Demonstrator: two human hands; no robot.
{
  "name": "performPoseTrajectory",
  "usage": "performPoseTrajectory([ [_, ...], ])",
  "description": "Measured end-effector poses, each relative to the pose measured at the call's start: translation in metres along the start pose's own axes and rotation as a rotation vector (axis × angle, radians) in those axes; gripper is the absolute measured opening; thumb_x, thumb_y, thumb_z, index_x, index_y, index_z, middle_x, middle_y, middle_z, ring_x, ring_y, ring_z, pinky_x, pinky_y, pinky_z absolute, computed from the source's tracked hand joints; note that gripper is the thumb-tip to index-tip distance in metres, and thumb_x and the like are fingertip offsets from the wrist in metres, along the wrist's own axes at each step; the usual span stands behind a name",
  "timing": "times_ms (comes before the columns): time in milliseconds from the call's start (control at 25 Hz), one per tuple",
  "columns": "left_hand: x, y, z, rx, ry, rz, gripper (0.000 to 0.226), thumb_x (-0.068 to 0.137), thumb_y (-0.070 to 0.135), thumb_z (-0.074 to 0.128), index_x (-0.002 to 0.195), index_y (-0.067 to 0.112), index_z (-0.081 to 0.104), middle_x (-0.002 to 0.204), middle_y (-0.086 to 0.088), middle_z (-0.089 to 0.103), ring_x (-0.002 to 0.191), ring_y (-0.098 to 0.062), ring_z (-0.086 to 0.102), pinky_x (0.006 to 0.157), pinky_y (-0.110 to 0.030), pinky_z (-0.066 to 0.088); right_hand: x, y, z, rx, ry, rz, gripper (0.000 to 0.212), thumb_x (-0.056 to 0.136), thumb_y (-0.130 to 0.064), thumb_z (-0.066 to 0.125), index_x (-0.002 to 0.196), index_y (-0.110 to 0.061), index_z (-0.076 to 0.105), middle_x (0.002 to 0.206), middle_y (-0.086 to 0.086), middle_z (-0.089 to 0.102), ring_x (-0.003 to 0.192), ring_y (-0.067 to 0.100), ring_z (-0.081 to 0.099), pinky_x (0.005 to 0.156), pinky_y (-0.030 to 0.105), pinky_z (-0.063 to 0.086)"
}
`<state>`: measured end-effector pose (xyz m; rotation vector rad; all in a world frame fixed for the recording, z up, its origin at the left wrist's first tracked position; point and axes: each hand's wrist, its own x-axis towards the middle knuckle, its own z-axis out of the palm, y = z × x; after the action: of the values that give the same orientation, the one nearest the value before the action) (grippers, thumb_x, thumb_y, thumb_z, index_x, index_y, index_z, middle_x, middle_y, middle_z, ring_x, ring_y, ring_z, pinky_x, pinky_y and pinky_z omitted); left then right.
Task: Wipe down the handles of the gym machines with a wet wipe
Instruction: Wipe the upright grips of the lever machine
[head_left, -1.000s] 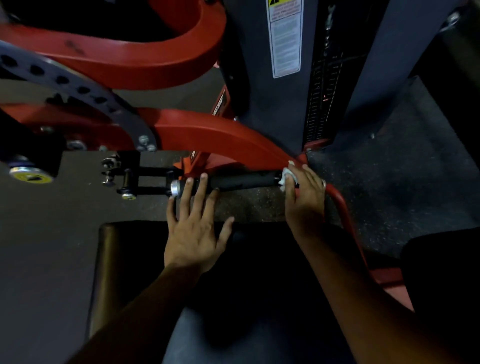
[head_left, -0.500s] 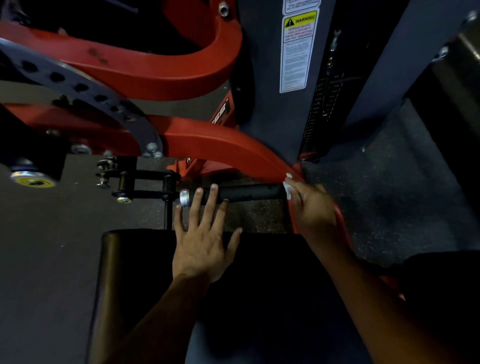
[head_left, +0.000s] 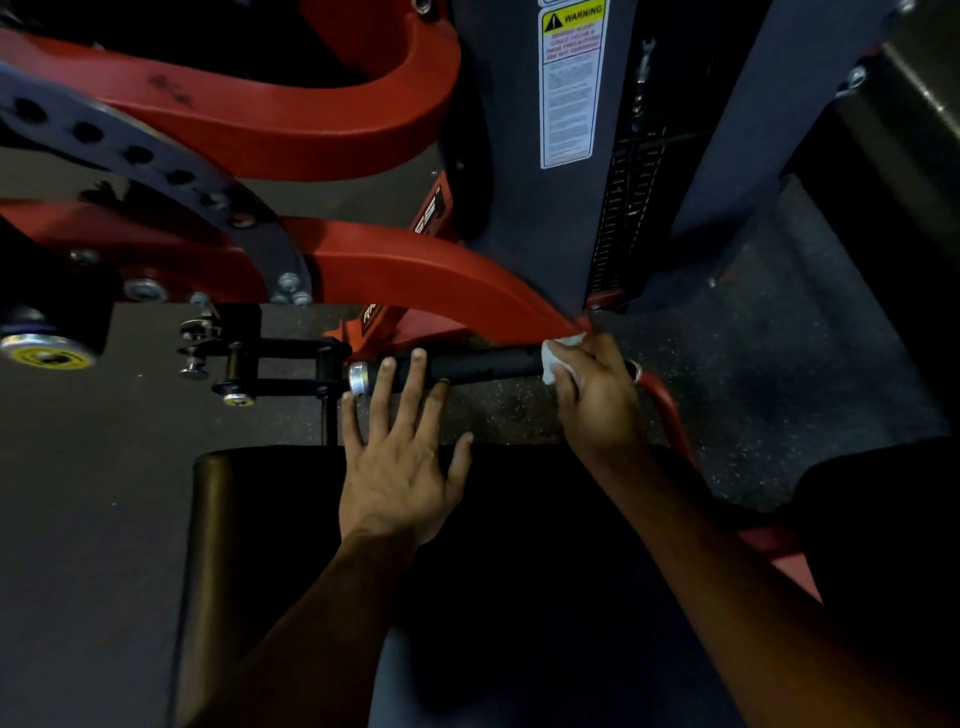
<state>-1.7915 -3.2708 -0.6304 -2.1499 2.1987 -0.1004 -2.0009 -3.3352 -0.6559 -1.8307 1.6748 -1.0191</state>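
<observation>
A black rubber handle (head_left: 483, 366) with a silver end cap (head_left: 359, 379) runs left to right from the red machine arm (head_left: 431, 275). My right hand (head_left: 597, 400) grips the white wet wipe (head_left: 558, 356) around the handle's right end, where it meets the red frame. My left hand (head_left: 400, 457) lies flat with fingers spread; its fingertips rest over the handle's left part near the end cap, and its palm is over the front edge of the black seat pad (head_left: 249, 519).
A grey weight-stack tower (head_left: 519, 156) with a warning sticker (head_left: 571, 83) stands behind. Left of the handle are a black linkage with pins (head_left: 244, 364) and a perforated grey adjustment plate (head_left: 156, 166). A red tube (head_left: 670, 410) curves down right. Speckled rubber floor (head_left: 779, 338) surrounds.
The view has shifted, so the machine sits lower in frame. Both hands stay on the handle; the right hand with the wipe stays at the right end and has turned slightly around it.
</observation>
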Motion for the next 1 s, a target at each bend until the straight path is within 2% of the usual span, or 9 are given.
performPoseTrajectory([
  [120, 0.001, 0.000, 0.000, -0.005, 0.005, 0.005, 0.064, 0.100, 0.058, 0.036, 0.153, 0.022, 0.041, 0.172, 0.002, -0.001, 0.158, -0.024, -0.005, 0.121, -0.066, 0.016, 0.023, 0.007, -0.008, -0.031, -0.015, 0.113, 0.019, 0.102, -0.015, 0.056, 0.106, -0.006, 0.073, 0.115, 0.014, 0.058, 0.099, 0.021, 0.059, 0.093, 0.033, 0.049],
  [240, -0.001, 0.000, 0.001, -0.010, 0.005, 0.004, 0.064, 0.098, 0.052, 0.040, 0.153, 0.020, 0.042, 0.172, 0.002, -0.002, 0.158, -0.025, -0.004, 0.120, -0.066, 0.017, 0.042, -0.008, 0.002, -0.151, -0.129, 0.223, 0.022, 0.104, -0.020, 0.052, 0.104, -0.010, 0.071, 0.113, 0.010, 0.054, 0.100, 0.023, 0.057, 0.084, 0.023, 0.035],
  [320, -0.001, 0.000, 0.001, -0.011, 0.001, 0.001, 0.066, 0.095, 0.049, 0.041, 0.153, 0.018, 0.043, 0.172, 0.001, -0.002, 0.158, -0.026, -0.003, 0.120, -0.066, 0.018, 0.027, -0.014, 0.002, -0.093, -0.073, 0.073, 0.015, 0.100, -0.013, 0.057, 0.100, -0.007, 0.072, 0.105, 0.006, 0.053, 0.094, 0.017, 0.056, 0.080, 0.010, 0.030],
  [400, -0.001, 0.000, 0.000, -0.013, -0.004, 0.008, 0.067, 0.094, 0.049, 0.042, 0.154, 0.018, 0.041, 0.172, 0.001, -0.003, 0.158, -0.027, -0.004, 0.120, -0.066, 0.016, -0.003, -0.002, -0.006, -0.032, 0.006, -0.074, 0.010, 0.095, -0.003, 0.064, 0.099, -0.002, 0.073, 0.100, 0.008, 0.059, 0.089, 0.011, 0.055, 0.084, 0.002, 0.036],
  [480, 0.001, -0.002, 0.000, -0.018, -0.008, 0.013, 0.068, 0.095, 0.049, 0.040, 0.156, 0.018, 0.037, 0.172, 0.001, -0.005, 0.158, -0.027, -0.007, 0.121, -0.066, 0.014, -0.008, 0.018, -0.012, -0.045, 0.088, -0.087, 0.009, 0.094, -0.004, 0.068, 0.101, -0.003, 0.074, 0.098, 0.011, 0.061, 0.084, 0.016, 0.060, 0.080, 0.020, 0.053],
  [560, 0.001, -0.002, 0.001, -0.026, -0.013, 0.018, 0.070, 0.095, 0.049, 0.038, 0.158, 0.019, 0.032, 0.172, 0.001, -0.007, 0.158, -0.027, -0.010, 0.121, -0.067, 0.013, 0.010, 0.019, -0.009, 0.048, 0.105, 0.078, 0.008, 0.097, -0.013, 0.066, 0.099, -0.010, 0.073, 0.100, 0.005, 0.059, 0.083, 0.019, 0.063, 0.076, 0.038, 0.058],
  [680, 0.001, -0.001, 0.002, -0.030, -0.010, 0.020, 0.072, 0.094, 0.049, 0.038, 0.159, 0.020, 0.029, 0.172, 0.001, -0.007, 0.158, -0.027, -0.010, 0.121, -0.067, 0.013, 0.030, -0.007, 0.008, 0.040, 0.052, 0.168, 0.012, 0.098, -0.017, 0.063, 0.101, -0.012, 0.074, 0.106, 0.004, 0.058, 0.092, 0.016, 0.061, 0.088, 0.041, 0.055],
  [880, 0.000, -0.001, 0.003, -0.047, 0.004, 0.035, 0.070, 0.094, 0.047, 0.041, 0.158, 0.019, 0.033, 0.172, 0.000, -0.001, 0.158, -0.028, -0.006, 0.121, -0.068, 0.014, 0.014, -0.001, 0.001, 0.057, -0.013, -0.145, 0.012, 0.095, -0.006, 0.065, 0.104, -0.006, 0.072, 0.111, 0.009, 0.061, 0.098, 0.018, 0.064, 0.091, 0.031, 0.055],
  [1000, 0.000, -0.003, 0.004, -0.057, 0.012, 0.037, 0.070, 0.095, 0.048, 0.041, 0.158, 0.019, 0.032, 0.172, 0.001, -0.004, 0.158, -0.028, -0.008, 0.120, -0.068, 0.014, 0.029, -0.003, -0.004, 0.006, -0.042, 0.055, 0.012, 0.099, -0.019, 0.061, 0.099, -0.014, 0.072, 0.105, 0.001, 0.056, 0.089, 0.012, 0.058, 0.085, 0.033, 0.052],
])
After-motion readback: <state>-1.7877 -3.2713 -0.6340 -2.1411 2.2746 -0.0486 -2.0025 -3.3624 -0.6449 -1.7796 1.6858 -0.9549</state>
